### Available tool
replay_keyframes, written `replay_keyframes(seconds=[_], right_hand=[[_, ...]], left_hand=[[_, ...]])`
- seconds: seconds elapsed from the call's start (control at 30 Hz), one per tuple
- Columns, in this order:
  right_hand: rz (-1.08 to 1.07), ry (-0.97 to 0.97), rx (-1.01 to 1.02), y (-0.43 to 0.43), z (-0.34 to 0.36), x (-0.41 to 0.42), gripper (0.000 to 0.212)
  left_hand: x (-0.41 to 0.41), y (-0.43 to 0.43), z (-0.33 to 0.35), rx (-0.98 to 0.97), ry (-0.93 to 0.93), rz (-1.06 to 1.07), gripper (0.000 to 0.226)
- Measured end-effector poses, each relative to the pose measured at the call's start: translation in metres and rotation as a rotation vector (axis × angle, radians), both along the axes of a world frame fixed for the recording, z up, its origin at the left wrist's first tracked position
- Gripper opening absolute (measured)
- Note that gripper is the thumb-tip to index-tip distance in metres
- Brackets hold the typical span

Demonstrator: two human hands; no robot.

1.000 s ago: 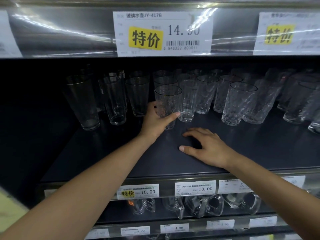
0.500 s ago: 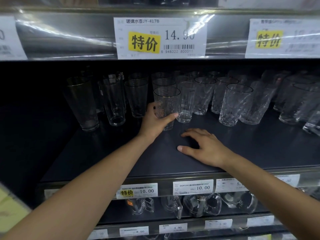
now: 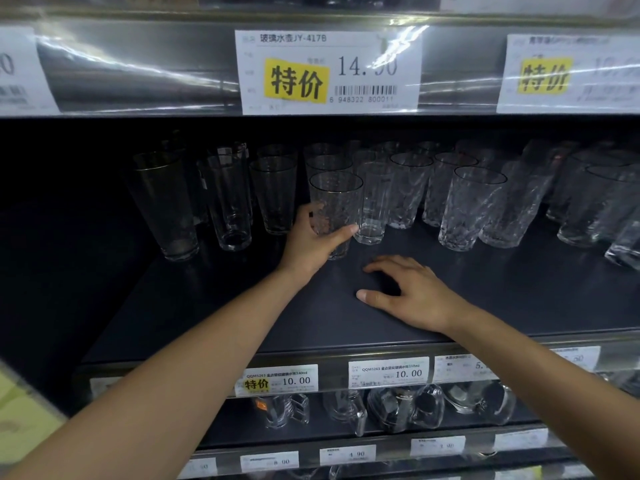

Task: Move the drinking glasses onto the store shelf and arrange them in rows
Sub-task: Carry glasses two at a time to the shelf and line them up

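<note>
glass [image 3: 335, 202]: clear, dimpled, upright on the dark shelf [image 3: 242, 327], at the front of its row
left hand [image 3: 311, 241]: thumb and fingers curled round the glass's lower half
right hand [image 3: 414, 296]: palm down on the shelf, fingers spread and relaxed, holding nothing
other glasses [image 3: 471, 209]: upright in rows, plain at left, patterned at right
top tag [image 3: 329, 71]: "jy-417b", yellow "特价", 14.?0 partly lost in glare, barcode 6 948322 800011
shelf-edge tags [image 3: 277, 380]: two read 10.00, one with a yellow "特价"
lower tags [image 3: 348, 454]: 8.00 and 4.90
</note>
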State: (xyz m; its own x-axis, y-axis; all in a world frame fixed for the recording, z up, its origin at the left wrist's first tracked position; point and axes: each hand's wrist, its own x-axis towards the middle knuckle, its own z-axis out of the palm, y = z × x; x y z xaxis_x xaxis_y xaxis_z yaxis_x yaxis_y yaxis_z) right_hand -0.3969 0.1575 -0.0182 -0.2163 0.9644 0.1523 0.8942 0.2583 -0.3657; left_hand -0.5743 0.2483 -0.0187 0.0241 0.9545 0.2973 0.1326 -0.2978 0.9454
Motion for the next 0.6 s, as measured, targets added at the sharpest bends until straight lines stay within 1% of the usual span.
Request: replay_keyframes(seconds=[0.3,0.5,0.6], right_hand=[[0.003,0.011,0.005,0.001,-0.001,0.001,0.055],[0.002,0.094,-0.008,0.005,-0.004,0.006,0.05],[-0.005,0.151,-0.008,0.004,-0.003,0.008,0.044]], left_hand=[[0.0,-0.006,0.004,-0.012,0.002,-0.003,0.068],[-0.004,-0.014,0.007,-0.024,0.016,0.052,0.082],[-0.012,-0.02,0.01,-0.068,0.083,0.036,0.096]])
